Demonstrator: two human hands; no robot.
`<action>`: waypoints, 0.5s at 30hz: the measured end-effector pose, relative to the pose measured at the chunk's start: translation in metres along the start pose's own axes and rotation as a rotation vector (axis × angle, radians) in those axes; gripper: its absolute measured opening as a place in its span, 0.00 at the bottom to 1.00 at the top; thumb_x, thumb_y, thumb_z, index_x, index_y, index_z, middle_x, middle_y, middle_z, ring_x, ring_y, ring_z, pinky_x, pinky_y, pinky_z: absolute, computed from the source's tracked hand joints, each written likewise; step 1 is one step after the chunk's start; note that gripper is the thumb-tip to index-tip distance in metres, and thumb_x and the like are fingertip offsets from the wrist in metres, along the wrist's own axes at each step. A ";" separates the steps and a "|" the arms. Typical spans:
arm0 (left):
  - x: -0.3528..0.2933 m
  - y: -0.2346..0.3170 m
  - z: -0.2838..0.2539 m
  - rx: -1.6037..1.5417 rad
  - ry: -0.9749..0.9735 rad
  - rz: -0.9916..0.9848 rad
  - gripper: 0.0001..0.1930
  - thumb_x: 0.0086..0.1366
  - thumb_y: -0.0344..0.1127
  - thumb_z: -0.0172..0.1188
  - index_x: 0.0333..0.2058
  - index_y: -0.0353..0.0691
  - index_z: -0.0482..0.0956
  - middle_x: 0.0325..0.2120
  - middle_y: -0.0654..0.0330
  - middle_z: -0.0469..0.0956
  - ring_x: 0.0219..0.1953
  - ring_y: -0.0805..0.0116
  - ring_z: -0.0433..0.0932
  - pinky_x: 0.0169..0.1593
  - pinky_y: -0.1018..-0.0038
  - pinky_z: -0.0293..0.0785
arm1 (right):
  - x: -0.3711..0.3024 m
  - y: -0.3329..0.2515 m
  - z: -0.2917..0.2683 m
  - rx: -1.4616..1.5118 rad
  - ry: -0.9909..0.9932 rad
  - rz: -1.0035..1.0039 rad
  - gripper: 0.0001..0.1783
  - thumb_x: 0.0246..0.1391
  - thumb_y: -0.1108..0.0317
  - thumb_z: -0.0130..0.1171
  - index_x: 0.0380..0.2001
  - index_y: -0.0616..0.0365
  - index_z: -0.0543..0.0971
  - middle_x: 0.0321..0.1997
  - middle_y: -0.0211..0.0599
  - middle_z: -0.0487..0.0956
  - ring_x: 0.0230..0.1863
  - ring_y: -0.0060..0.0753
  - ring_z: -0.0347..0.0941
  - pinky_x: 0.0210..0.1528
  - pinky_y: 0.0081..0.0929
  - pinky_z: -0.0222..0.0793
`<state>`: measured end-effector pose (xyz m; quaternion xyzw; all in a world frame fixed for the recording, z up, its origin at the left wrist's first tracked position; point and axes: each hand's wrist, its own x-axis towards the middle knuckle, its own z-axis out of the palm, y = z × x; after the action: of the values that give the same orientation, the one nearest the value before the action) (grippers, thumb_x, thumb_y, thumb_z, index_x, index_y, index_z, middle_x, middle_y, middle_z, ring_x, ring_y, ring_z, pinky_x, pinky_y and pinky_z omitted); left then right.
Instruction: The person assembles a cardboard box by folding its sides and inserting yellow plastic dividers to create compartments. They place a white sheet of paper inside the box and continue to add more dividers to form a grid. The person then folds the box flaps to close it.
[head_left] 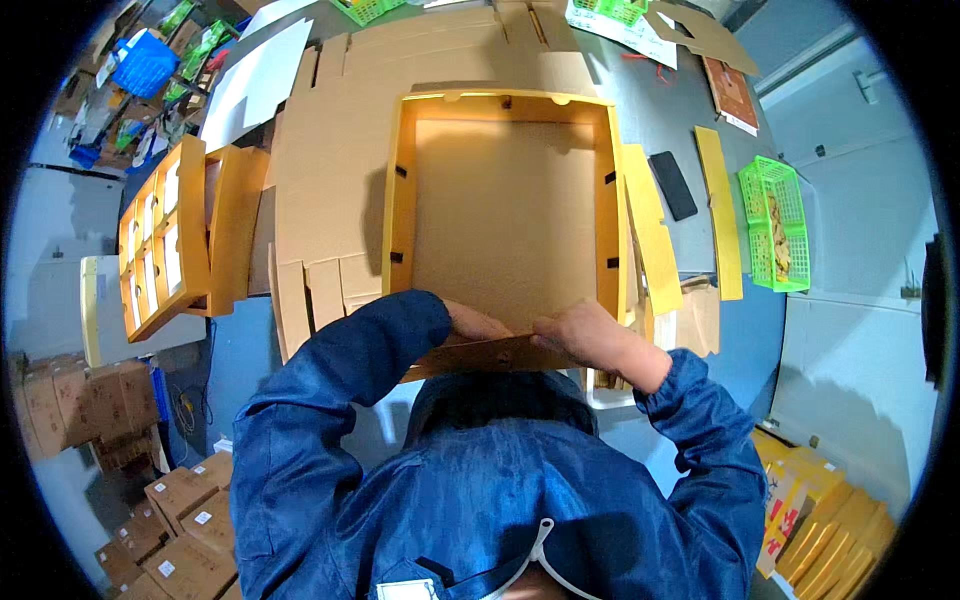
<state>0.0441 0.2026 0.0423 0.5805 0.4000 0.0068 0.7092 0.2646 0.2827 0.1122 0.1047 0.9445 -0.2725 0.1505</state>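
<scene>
A square orange-yellow wooden frame lies in front of me, with plain brown board showing inside it. Small dark pieces sit along the inner faces of its rails. Both hands are together at its near rail. My left hand reaches over the near left corner, its fingers closed together against the rail's inner side; the fingertips are partly hidden, so what they hold does not show. Just to its right, my right hand is closed in a pinch on the rail's upper edge.
Flat cardboard covers the table under the frame. At left stand orange compartment drawers. To the right lie yellow strips, a black phone and a green basket. Brown cartons are stacked at lower left.
</scene>
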 end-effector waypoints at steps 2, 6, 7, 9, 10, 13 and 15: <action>-0.027 0.000 -0.006 0.091 0.202 -0.037 0.24 0.70 0.51 0.39 0.47 0.38 0.73 0.46 0.54 0.73 0.49 0.63 0.68 0.54 0.69 0.62 | 0.024 0.035 0.023 0.189 0.089 0.048 0.19 0.57 0.50 0.49 0.33 0.56 0.78 0.30 0.48 0.78 0.33 0.50 0.75 0.32 0.44 0.69; -0.081 -0.037 -0.038 0.261 1.073 0.030 0.10 0.64 0.37 0.49 0.35 0.36 0.74 0.31 0.51 0.73 0.35 0.54 0.72 0.40 0.64 0.68 | 0.064 0.068 -0.019 0.517 -0.340 0.296 0.19 0.53 0.51 0.55 0.39 0.54 0.80 0.35 0.41 0.81 0.36 0.40 0.75 0.38 0.35 0.69; -0.101 -0.030 -0.033 0.288 1.138 0.052 0.09 0.63 0.35 0.49 0.33 0.36 0.73 0.31 0.50 0.73 0.35 0.52 0.72 0.40 0.64 0.68 | 0.068 0.072 -0.021 0.503 -0.326 0.302 0.20 0.54 0.51 0.55 0.39 0.55 0.80 0.32 0.39 0.80 0.34 0.36 0.74 0.38 0.32 0.68; -0.128 -0.023 0.001 0.364 1.248 0.158 0.07 0.61 0.34 0.52 0.30 0.36 0.72 0.29 0.51 0.72 0.35 0.49 0.71 0.40 0.62 0.67 | 0.082 0.083 -0.030 0.450 -0.301 0.306 0.21 0.54 0.51 0.55 0.39 0.59 0.80 0.27 0.33 0.79 0.30 0.29 0.71 0.36 0.26 0.67; -0.131 -0.027 0.024 0.528 1.307 0.154 0.07 0.62 0.34 0.54 0.35 0.36 0.75 0.33 0.53 0.75 0.40 0.54 0.73 0.46 0.64 0.67 | 0.089 0.086 -0.041 0.511 -0.339 0.390 0.20 0.53 0.52 0.56 0.40 0.57 0.80 0.28 0.33 0.79 0.29 0.27 0.69 0.35 0.26 0.66; -0.105 -0.025 0.069 0.688 1.134 -0.023 0.28 0.56 0.39 0.59 0.52 0.32 0.65 0.51 0.44 0.65 0.57 0.48 0.62 0.60 0.61 0.58 | 0.114 0.105 -0.046 0.436 -0.319 0.365 0.19 0.53 0.54 0.56 0.39 0.57 0.80 0.28 0.33 0.79 0.29 0.29 0.70 0.37 0.27 0.67; -0.086 -0.023 0.069 0.934 1.063 -0.170 0.35 0.56 0.42 0.59 0.57 0.27 0.57 0.57 0.42 0.58 0.62 0.48 0.55 0.65 0.61 0.51 | 0.118 0.114 -0.047 0.442 -0.336 0.422 0.18 0.53 0.55 0.56 0.37 0.59 0.80 0.29 0.36 0.80 0.30 0.33 0.72 0.38 0.29 0.67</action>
<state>0.0147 0.0984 0.0715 0.7087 0.6966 0.0616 0.0932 0.1760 0.4168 0.0548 0.2814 0.7821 -0.4469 0.3307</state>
